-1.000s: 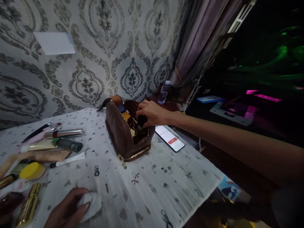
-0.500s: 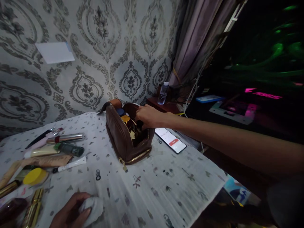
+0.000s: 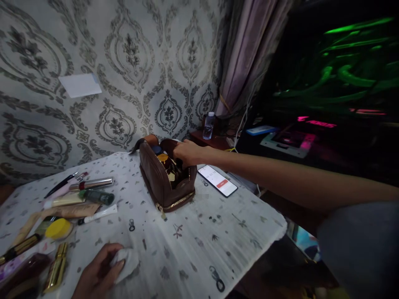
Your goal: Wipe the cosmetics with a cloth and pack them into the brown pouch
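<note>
A brown cosmetic bag (image 3: 149, 172) with a gold zipper stands unzipped on the table. Inside it are a gold-capped container (image 3: 163, 158), a blue-lidded item (image 3: 156, 149) and other shiny gold pieces. My right hand (image 3: 188, 153) is curled at the bag's right rim, its fingertips down inside the opening. What those fingers grip, if anything, is hidden. Low in the view, my left hand (image 3: 104, 265) pinches a crumpled white tissue (image 3: 128, 265) between thumb and fingers, just over the tablecloth.
Tubes, a green bottle (image 3: 98, 196), a yellow round jar (image 3: 58, 229) and a gold tube (image 3: 56, 265) lie at left among several cosmetics. A lit phone (image 3: 218, 180) rests right of the bag. Behind it stands a water bottle (image 3: 208, 126). The tablecloth (image 3: 187, 257) ends at the right edge.
The view has shifted slightly, so the bag's surroundings and the cosmetics sit a little differently in the picture. My right hand stays at the bag; my left hand still holds the tissue.
</note>
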Tool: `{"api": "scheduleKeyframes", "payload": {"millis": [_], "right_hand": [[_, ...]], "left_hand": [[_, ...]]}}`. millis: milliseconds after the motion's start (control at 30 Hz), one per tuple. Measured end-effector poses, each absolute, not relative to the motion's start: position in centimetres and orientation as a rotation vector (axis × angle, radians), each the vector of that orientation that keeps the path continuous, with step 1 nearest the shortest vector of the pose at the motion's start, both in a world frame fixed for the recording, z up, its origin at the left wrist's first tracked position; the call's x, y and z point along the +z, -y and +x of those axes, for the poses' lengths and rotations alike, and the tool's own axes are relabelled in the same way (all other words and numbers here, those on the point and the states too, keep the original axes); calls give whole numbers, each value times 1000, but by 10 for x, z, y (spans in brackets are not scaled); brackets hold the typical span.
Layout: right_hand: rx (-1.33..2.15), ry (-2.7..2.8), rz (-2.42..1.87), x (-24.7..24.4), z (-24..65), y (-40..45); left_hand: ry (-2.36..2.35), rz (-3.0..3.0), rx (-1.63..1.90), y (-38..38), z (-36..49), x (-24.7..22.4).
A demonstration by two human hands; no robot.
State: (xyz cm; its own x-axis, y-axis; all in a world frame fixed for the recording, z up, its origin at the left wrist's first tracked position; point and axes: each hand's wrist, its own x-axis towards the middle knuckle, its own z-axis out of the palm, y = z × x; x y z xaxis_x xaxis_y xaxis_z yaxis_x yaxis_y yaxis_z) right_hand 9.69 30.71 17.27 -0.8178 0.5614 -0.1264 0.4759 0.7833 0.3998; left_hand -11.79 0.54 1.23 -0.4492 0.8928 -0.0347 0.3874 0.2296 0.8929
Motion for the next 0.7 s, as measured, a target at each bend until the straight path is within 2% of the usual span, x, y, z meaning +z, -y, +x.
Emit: {"api": "scheduleKeyframes", "payload": {"millis": [333,500,700], "right_hand": [[465,-2742,733,181,101,-304],[535,-3020,872,186,122,-274],[299,-3267,685,125,151,-217]], "left_hand": [[-1910,1162,1262,-7,-118,7],[-1896,1126,1259,-7,-114,14],[-1954,1135,1201,-6,-115,18]]}}
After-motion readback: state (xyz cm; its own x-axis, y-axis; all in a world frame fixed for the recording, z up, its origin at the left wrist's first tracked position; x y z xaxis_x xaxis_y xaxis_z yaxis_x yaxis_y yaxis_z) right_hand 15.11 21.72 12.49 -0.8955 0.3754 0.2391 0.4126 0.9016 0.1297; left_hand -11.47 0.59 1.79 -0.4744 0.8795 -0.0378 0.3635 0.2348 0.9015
